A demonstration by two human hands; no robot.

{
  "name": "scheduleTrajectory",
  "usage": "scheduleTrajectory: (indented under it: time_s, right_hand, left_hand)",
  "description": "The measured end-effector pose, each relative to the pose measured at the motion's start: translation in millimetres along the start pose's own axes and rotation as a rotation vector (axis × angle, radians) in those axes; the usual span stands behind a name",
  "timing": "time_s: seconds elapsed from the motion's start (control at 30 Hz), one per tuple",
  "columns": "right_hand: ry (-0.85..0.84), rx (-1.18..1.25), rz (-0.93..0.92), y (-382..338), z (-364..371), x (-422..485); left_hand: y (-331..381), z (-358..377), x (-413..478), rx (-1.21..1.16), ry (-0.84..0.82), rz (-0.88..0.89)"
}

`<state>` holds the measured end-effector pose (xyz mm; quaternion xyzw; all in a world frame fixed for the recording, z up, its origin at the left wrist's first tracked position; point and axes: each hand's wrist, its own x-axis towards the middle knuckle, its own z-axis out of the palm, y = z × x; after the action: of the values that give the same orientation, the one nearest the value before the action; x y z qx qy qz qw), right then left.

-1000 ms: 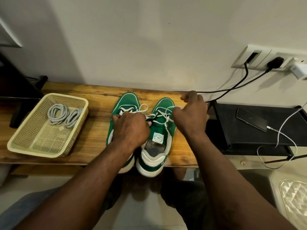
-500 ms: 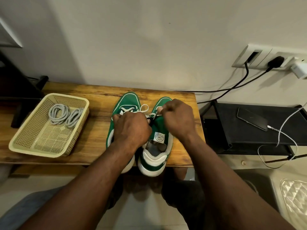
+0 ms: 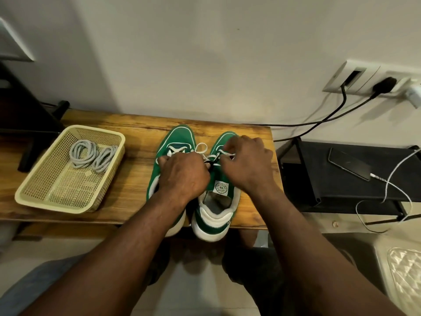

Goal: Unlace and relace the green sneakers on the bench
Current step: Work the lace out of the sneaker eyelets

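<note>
Ideally, with the green sneakers (image 3: 180,135) centre-frame on the bench (image 3: 136,172), the right hand (image 3: 247,166), pinching the white lace (image 3: 227,154), should draw it out eyelet by eyelet while the left hand (image 3: 184,176), curled with its grasp hidden, steadies the shoe.

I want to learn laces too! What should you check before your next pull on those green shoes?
1. Right hand pinching the white lace: ok.
2. Left hand gripping something: cannot tell, its fingertips are hidden.
3. Green sneakers fully on the bench: not ok, the heels overhang the front edge.
4. Lace free of tangles: cannot tell, the hands cover most of it.
5. Grey laces lying in the basket: ok.
</note>
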<state>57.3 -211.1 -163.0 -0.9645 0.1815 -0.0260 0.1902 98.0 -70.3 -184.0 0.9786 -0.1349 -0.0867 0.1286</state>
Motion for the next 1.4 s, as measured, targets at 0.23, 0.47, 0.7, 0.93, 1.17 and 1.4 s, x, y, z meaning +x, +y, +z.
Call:
scheduleTrajectory:
  time_s: [0.23, 0.47, 0.7, 0.93, 1.17, 1.4]
  right_hand:
    - [-0.119, -0.188, -0.067, 0, 20, -4]
    - [-0.011, 0.382, 0.243, 11, 9, 7]
    - [0.122, 0.497, 0.343, 33, -14, 15]
    - [0.116, 0.335, 0.198, 12, -9, 10]
    - [-0.173, 0.117, 0.131, 24, -12, 8]
    - [-0.206, 0.058, 0.101, 30, -9, 10]
  left_hand:
    - [2, 1, -1, 0.019, -0.006, -0.010]
    - [5, -1, -7, 0.034, 0.032, -0.004]
    - [-5, -2, -4, -0.015, 0.027, 0.017]
    - [4, -3, -9, -0.051, -0.009, 0.126]
    - [8, -11, -10, -0.080, -0.002, 0.164]
    - [15, -11, -16, 0.033, 0.008, 0.165]
